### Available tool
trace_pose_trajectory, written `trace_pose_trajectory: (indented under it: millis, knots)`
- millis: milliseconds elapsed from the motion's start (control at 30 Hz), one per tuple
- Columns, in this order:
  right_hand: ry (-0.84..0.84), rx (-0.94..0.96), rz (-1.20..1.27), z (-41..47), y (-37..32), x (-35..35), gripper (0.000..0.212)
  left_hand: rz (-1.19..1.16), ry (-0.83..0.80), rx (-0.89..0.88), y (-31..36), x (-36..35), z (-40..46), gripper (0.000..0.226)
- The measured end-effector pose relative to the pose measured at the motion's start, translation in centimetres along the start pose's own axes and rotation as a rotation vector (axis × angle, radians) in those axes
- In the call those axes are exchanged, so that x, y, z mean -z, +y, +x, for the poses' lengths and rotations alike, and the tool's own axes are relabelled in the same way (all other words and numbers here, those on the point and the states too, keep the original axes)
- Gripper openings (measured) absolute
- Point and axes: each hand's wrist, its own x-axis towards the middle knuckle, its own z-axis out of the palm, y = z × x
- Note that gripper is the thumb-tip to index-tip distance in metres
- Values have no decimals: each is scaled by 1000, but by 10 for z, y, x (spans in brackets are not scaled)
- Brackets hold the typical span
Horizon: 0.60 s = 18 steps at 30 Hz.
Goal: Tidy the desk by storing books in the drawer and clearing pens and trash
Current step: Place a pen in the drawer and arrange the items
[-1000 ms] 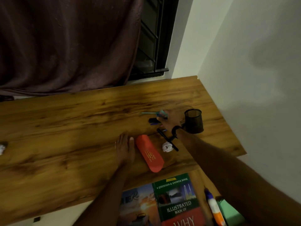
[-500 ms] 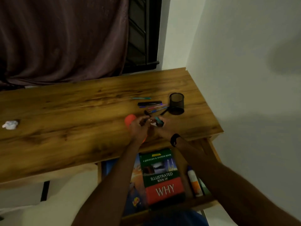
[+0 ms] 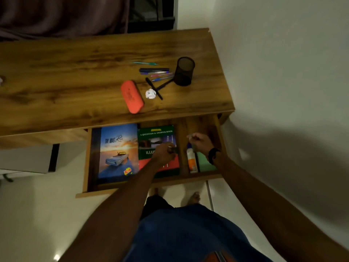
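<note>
Open drawer [image 3: 86, 157]: two books lie flat in it, a blue-cover book [image 3: 117, 154] and a green book [image 3: 156, 137]. Left hand [image 3: 163, 153], grip closed on a small dark item, possibly a pen cap. Right hand [image 3: 200, 142], grip pinched on a pale sliver, unidentifiable. Advice: join the parts squarely, then drop them into the mesh holder [image 3: 184, 71]. Desk [image 3: 75, 76], wood-grain, corner of white-walled room: loose pens [image 3: 154, 70], crumpled paper [image 3: 150, 93], red case [image 3: 132, 96].

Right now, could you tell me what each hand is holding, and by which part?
Each hand pinches something small over the open drawer: the left hand a dark piece, the right hand a pale one, at the fingertips. What they are cannot be told.
</note>
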Motion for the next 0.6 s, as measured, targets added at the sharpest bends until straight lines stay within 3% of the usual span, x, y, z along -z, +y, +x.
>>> trace_pose_trajectory:
  millis: [67,167,233,333,433,500,600]
  knots:
    - [-3,-41,-78,-4,11,0,6,-27,-30,75,-4,-19,-4,25]
    - [-5,-10,-339,-4,24,-4,19,-3,-96,104,-5,-38,-3,23]
    - [-46,31,-491,1,31,-11,17,16,-104,99,-4,-46,3,20]
    - [-114,-5,-523,9,49,-24,21,43,-59,108,-6,-52,13,15]
    - [-128,2,-653,4,54,-34,6,64,-49,96,-6,-49,24,18]
    - [-87,35,-724,-2,52,-38,7,84,-54,77,-7,-49,32,18]
    - [18,52,-795,2,58,-42,27,123,-75,98,-14,-53,41,21]
